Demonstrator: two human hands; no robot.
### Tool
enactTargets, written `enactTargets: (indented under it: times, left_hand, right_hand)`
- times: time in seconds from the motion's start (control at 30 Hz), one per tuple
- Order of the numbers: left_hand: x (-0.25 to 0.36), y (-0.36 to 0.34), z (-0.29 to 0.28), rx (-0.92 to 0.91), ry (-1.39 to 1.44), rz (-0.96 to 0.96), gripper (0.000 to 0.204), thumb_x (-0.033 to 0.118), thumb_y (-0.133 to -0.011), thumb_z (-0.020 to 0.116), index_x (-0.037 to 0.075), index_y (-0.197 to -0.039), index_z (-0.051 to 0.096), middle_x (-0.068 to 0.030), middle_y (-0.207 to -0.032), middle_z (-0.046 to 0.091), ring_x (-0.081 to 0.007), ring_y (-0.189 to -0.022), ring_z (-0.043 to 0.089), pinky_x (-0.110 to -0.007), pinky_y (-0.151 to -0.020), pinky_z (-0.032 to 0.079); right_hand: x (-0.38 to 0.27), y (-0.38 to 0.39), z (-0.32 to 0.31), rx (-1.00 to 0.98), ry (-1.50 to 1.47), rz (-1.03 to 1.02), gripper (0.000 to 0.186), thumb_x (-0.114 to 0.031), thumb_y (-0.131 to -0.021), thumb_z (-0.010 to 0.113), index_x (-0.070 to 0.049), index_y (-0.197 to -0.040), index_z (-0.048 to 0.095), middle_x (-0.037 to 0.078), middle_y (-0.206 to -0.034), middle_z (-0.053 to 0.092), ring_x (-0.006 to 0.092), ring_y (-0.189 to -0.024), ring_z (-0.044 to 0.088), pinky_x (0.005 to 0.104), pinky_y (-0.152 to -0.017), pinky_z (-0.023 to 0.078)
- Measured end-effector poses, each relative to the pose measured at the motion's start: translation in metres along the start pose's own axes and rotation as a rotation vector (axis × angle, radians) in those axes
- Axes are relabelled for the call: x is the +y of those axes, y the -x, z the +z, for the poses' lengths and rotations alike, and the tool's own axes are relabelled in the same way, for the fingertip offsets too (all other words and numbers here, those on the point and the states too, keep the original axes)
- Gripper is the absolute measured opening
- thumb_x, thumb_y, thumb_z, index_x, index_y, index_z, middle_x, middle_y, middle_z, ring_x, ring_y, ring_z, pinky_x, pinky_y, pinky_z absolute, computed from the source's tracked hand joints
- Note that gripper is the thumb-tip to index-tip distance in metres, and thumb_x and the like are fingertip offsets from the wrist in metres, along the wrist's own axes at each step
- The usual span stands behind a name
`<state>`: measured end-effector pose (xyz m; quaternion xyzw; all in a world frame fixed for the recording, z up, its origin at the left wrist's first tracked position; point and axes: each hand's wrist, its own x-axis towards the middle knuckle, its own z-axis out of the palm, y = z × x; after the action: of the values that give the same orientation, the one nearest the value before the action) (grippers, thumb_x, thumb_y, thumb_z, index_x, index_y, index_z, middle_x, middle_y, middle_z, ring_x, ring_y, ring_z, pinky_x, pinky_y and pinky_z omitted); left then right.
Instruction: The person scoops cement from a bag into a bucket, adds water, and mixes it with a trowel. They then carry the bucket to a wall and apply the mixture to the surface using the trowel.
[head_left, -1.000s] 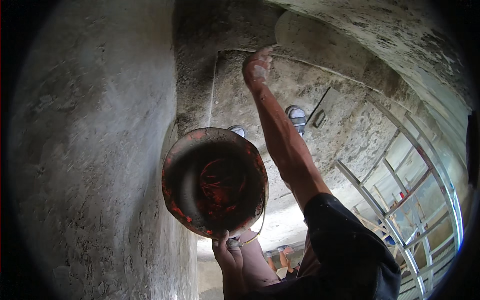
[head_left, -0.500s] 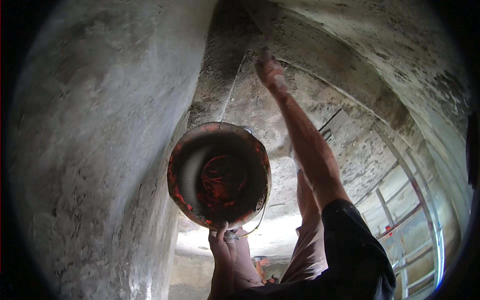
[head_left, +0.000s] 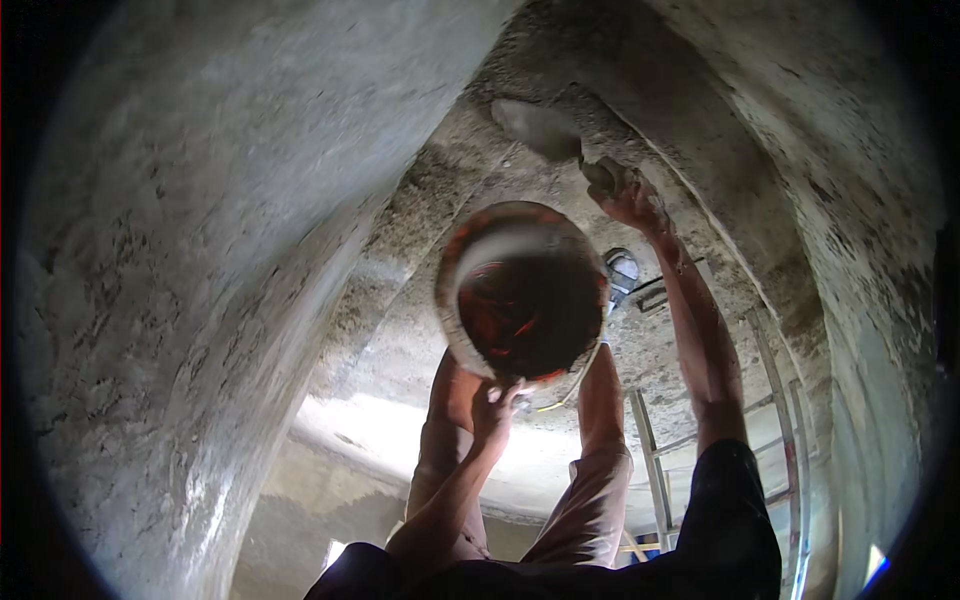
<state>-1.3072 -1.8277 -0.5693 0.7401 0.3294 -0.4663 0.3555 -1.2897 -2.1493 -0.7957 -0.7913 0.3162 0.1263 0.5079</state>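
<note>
A round bucket (head_left: 449,310), dark inside with red smears, is tilted so that its mouth faces me. My left hand (head_left: 493,410) grips it at the near rim, and its thin wire handle hangs beside the rim on the right. My right hand (head_left: 630,197) is stretched out beyond the bucket, closed round the handle of a trowel (head_left: 540,128). The trowel's flat grey blade points left, above rough ground; whether it touches a surface I cannot tell. Smears of pale grey stuff coat my right hand.
A rough plastered wall (head_left: 200,250) rises close on the left, and another curved wall (head_left: 850,250) stands on the right. A ladder-like metal frame (head_left: 790,440) leans at the lower right. My shoe (head_left: 621,270) shows on the stained floor right of the bucket.
The view has shifted. In it, the bucket and my left hand have moved right and up, and my right hand has moved right and slightly down. The trowel blade now shows clearly.
</note>
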Motion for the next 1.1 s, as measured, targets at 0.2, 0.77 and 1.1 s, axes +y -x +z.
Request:
enactTargets:
  times: [0.2,0.77,1.1]
  left_hand:
    - [-0.017,0.011,0.041,-0.116,-0.182,-0.108,0.032,0.025,-0.08,0.067,0.002,-0.1,0.058,-0.0073,-0.091,0.065,-0.0153,-0.084,0.058,-0.029,-0.072,0.045]
    - [0.001,0.004,0.062,-0.206,-0.191,-0.167,0.029,0.024,-0.08,0.068,0.005,-0.099,0.059,-0.0034,-0.093,0.062,-0.0094,-0.08,0.057,-0.024,-0.066,0.046]
    - [0.024,0.001,0.043,-0.06,0.015,-0.18,0.03,0.023,-0.081,0.068,0.003,-0.102,0.058,-0.0031,-0.095,0.062,-0.0097,-0.082,0.056,-0.025,-0.064,0.045]
  right_hand:
    - [-0.037,-0.021,0.064,-0.356,0.386,-0.304,0.045,-0.051,-0.081,0.055,-0.008,-0.09,0.062,0.02,-0.088,0.063,0.0301,-0.086,0.063,0.0443,-0.068,0.052]
    - [0.126,-0.113,-0.035,0.094,0.777,-0.288,0.059,-0.055,-0.089,0.041,-0.004,-0.116,0.051,0.009,-0.075,0.056,0.0184,-0.059,0.055,0.0358,-0.052,0.049]
    - [-0.011,-0.08,-0.114,-0.214,0.034,0.063,0.057,-0.052,-0.09,0.043,-0.007,-0.124,0.051,0.015,-0.116,0.057,0.0281,-0.103,0.056,0.0419,-0.083,0.046]
